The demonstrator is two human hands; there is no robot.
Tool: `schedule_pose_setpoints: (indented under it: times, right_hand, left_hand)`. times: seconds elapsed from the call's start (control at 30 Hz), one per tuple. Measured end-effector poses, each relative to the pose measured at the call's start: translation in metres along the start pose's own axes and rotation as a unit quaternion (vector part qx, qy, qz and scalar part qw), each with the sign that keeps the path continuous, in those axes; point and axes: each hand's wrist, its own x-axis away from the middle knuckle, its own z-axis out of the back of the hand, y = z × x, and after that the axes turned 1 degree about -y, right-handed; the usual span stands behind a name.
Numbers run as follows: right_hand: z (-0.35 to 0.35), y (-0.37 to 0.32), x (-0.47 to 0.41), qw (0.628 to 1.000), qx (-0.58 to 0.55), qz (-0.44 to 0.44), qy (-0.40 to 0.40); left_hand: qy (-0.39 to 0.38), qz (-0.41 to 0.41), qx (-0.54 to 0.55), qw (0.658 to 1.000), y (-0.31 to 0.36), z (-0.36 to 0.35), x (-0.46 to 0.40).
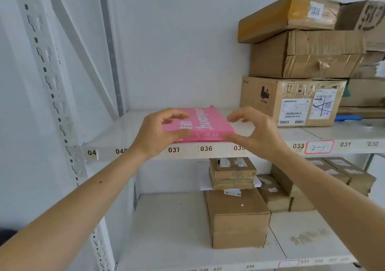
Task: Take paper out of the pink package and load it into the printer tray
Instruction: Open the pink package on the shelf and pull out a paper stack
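Observation:
A pink paper package (205, 123) with white lettering lies flat on the white shelf (116, 129), at its front edge above labels 037 to 035. My left hand (158, 133) is at its left end, thumb along the front edge and fingers curled over the top. My right hand (254, 133) is at its right end, thumb touching the front right corner and fingers arched above the top, apart from it. The package rests on the shelf. No printer or tray is in view.
Stacked cardboard boxes (302, 56) fill the shelf right of the package; the lowest (291, 102) carries shipping labels. Several more boxes (237, 218) sit on the shelf below. A perforated upright post (52, 87) stands at the left. A wall is behind.

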Motion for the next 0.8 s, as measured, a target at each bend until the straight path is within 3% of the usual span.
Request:
schedule_pose_setpoints:
  times: [0.4,0.53,0.8]
  right_hand:
    - [-0.021,0.081,-0.022,0.977,0.105,0.137,-0.123]
    - [-0.033,0.091,-0.025,0.977,0.091,0.146,-0.126]
    - [-0.046,0.088,-0.031,0.981,0.057,0.152,-0.111]
  left_hand:
    - [-0.108,0.044,-0.137,0.984,-0.027,-0.043,-0.043]
    - [-0.132,0.051,-0.170,0.975,-0.038,-0.042,-0.049]
    - [-0.135,0.045,-0.138,0.980,-0.056,-0.041,-0.054]
